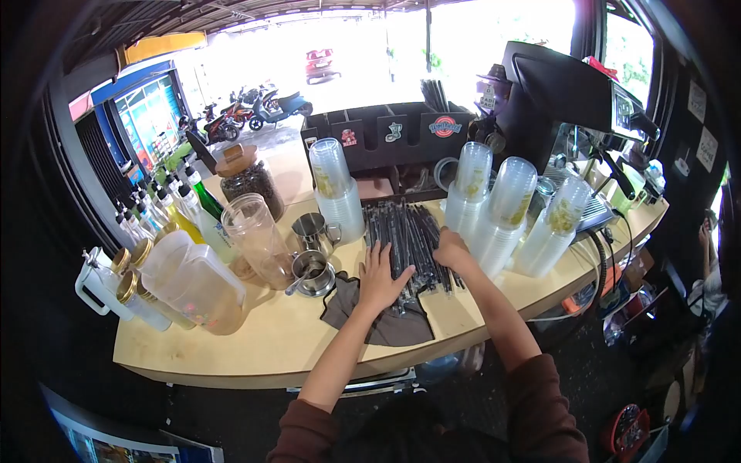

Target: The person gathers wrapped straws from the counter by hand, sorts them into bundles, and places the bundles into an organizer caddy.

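A loose heap of dark straws (401,231) in clear wrappers lies on the wooden counter, partly over a dark grey cloth (401,332). My left hand (378,279) rests flat on the heap's left side, fingers spread. At the right edge, my right hand (454,253) has its fingers curled against the straws; the fingertips are partly hidden. Left of the heap are a metal pitcher (310,231) and a metal cup (315,282) with a spoon in it. Stacked clear plastic cups (340,212) stand behind my left hand, and more cup stacks (494,239) stand beyond my right.
A black organizer box (386,143) stands at the counter's back. On the left are a clear plastic pitcher (193,282), a tall clear jar (258,239), a jar of dark beans (251,189) and several bottles (185,208). A coffee machine (556,92) with cables occupies the right end.
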Tool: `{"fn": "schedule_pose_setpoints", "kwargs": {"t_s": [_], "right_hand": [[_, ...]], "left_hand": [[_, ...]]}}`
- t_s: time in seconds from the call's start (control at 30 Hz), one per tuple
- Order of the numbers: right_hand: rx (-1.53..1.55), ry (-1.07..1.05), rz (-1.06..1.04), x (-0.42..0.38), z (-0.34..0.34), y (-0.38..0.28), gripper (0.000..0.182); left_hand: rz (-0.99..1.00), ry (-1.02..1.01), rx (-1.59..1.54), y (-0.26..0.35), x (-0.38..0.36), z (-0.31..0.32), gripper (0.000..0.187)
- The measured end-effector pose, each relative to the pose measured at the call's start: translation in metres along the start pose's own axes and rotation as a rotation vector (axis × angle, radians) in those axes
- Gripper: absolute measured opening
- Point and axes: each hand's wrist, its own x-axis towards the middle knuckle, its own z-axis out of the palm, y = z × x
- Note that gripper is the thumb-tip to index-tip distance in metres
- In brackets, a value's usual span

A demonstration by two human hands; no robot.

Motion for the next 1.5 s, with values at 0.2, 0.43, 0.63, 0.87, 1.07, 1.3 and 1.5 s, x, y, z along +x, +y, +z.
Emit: {"fn": "schedule_pose_setpoints", "kwargs": {"t_s": [0.2,0.43,0.63,0.87,1.07,1.3,1.5], "right_hand": [[0.112,0.154,-0.137,-0.006,-0.01,-0.003,0.042],[0.64,-0.044,-0.329,-0.018,-0.045,-0.014,0.035],[1.182,-0.274,-0.399,-0.059,-0.061,-0.062,0.018],[1.309,-0.188,-0.719,-0.111,-0.019,-0.132,0.02],[1.212,-0.19,-0.784,-0.134,0.064,-0.158,0.034],[1.114,-0.516,-0.695,-0.137,0.1,-0.145,0.061],[0.915,-0.231,-1.037,-0.124,0.042,-0.128,0.069]], "left_hand": [[0.076,0.164,-0.11,-0.002,0.001,-0.005,0.065],[0.265,0.311,-0.324,0.018,0.004,-0.034,0.053],[0.272,0.279,-0.639,0.045,-0.014,-0.08,0.047],[0.232,0.336,-0.764,0.055,-0.053,-0.147,0.051],[0.105,0.439,-0.735,0.039,-0.072,-0.161,0.032],[-0.077,0.432,-0.711,-0.004,-0.079,-0.132,0.023],[-0.068,0.462,-0.81,-0.014,-0.079,-0.124,0.019]]}}
